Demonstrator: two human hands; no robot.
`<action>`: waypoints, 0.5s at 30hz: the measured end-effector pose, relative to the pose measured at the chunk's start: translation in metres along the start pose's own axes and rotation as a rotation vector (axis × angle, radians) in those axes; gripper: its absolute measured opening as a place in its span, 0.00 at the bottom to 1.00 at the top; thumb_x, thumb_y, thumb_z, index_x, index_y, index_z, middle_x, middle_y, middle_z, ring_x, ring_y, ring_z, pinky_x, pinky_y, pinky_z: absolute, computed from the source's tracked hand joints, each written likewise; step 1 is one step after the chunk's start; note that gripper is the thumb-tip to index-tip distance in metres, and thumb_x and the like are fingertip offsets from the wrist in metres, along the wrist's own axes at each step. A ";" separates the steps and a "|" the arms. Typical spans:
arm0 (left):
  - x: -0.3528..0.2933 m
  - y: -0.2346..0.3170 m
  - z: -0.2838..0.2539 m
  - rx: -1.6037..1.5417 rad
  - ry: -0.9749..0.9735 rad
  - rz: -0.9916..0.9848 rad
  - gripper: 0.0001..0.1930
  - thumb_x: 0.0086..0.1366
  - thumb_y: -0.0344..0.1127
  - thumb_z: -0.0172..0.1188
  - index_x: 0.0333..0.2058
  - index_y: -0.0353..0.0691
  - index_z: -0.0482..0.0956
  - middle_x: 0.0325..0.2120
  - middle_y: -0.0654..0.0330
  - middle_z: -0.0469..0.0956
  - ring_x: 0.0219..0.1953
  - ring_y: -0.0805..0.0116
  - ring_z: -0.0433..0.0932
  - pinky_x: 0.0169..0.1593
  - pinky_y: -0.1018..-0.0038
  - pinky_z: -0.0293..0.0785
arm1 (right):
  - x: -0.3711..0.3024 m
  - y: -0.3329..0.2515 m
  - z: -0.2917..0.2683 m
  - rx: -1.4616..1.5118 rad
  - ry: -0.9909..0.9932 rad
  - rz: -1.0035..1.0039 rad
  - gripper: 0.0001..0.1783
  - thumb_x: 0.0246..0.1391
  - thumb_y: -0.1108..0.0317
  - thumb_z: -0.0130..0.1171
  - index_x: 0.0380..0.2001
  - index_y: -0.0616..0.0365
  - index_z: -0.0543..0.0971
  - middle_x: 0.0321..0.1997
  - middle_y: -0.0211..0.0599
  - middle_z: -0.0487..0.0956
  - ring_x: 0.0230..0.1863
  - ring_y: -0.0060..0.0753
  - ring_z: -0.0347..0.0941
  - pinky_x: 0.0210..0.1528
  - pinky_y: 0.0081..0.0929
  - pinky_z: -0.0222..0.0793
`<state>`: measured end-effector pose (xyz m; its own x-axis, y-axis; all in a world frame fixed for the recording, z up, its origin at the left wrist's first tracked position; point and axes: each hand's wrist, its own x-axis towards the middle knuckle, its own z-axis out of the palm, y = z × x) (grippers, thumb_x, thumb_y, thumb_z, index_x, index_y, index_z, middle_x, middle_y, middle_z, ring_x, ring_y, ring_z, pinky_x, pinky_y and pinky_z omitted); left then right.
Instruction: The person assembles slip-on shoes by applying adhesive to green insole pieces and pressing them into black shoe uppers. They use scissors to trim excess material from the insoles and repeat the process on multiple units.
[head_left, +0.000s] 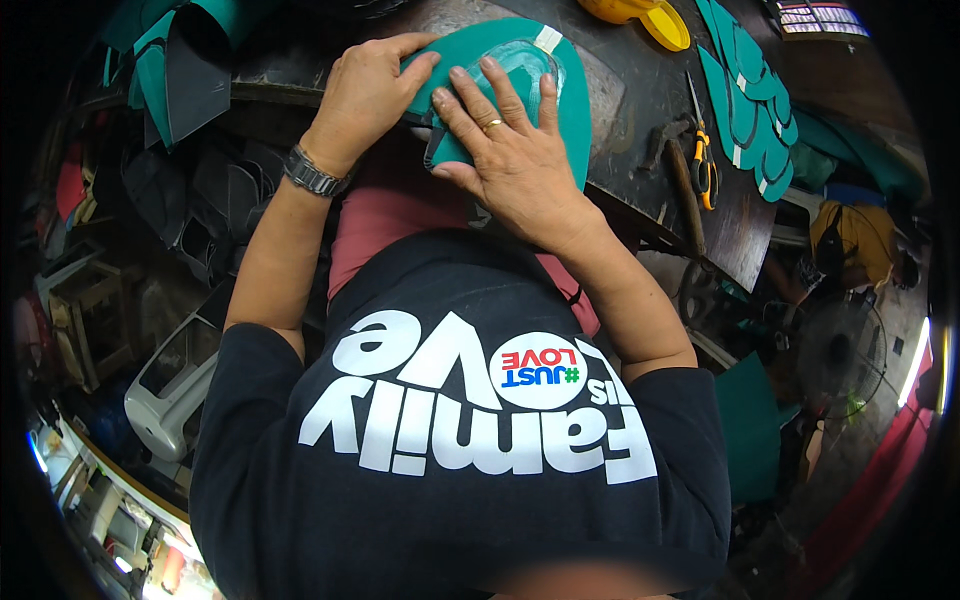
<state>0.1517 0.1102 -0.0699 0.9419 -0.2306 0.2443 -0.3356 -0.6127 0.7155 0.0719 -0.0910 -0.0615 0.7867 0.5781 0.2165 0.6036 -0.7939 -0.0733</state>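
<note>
A teal, rounded piece of sheet material [577, 125] lies at the near edge of the dark worktable, partly over my lap. It has a small white tab at its top and a shiny, wet-looking curved band across its middle. My left hand [372, 92] grips its left edge, with curled fingers and the thumb on top. Flat on the piece rests my right hand [515, 160], its fingers spread, with a ring on one finger. A dark-edged, folded part of the piece shows below the right hand; the palm hides some of it.
Right of the piece, scissors with orange and black handles [705, 172] and a hammer with a wooden handle [684, 195] lie on the worktable [640, 150]. Beyond them are overlapping teal cut pieces [745, 90] and a yellow container [665, 27]. A white plastic chair [160, 395] stands at left.
</note>
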 end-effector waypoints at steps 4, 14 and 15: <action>0.001 0.000 -0.001 0.005 -0.010 0.009 0.16 0.68 0.42 0.62 0.50 0.41 0.85 0.33 0.47 0.85 0.33 0.57 0.85 0.40 0.68 0.79 | 0.000 -0.006 -0.001 -0.005 -0.016 -0.009 0.36 0.62 0.46 0.58 0.70 0.45 0.69 0.77 0.35 0.61 0.81 0.44 0.43 0.75 0.73 0.31; 0.003 -0.001 -0.003 -0.002 -0.068 -0.046 0.16 0.69 0.41 0.61 0.50 0.39 0.84 0.36 0.46 0.85 0.35 0.60 0.86 0.41 0.70 0.78 | 0.001 -0.008 -0.010 0.060 -0.017 -0.051 0.27 0.62 0.49 0.60 0.65 0.33 0.75 0.78 0.34 0.59 0.81 0.47 0.43 0.75 0.71 0.33; 0.003 0.001 -0.004 -0.051 -0.041 -0.033 0.17 0.67 0.44 0.61 0.48 0.42 0.85 0.36 0.45 0.84 0.37 0.47 0.84 0.42 0.63 0.78 | 0.001 -0.005 -0.016 0.108 -0.028 -0.060 0.27 0.62 0.49 0.60 0.64 0.33 0.76 0.78 0.35 0.59 0.81 0.48 0.43 0.75 0.71 0.33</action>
<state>0.1545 0.1117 -0.0659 0.9506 -0.2427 0.1937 -0.3024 -0.5815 0.7553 0.0677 -0.0898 -0.0457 0.7513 0.6300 0.1968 0.6588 -0.7338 -0.1661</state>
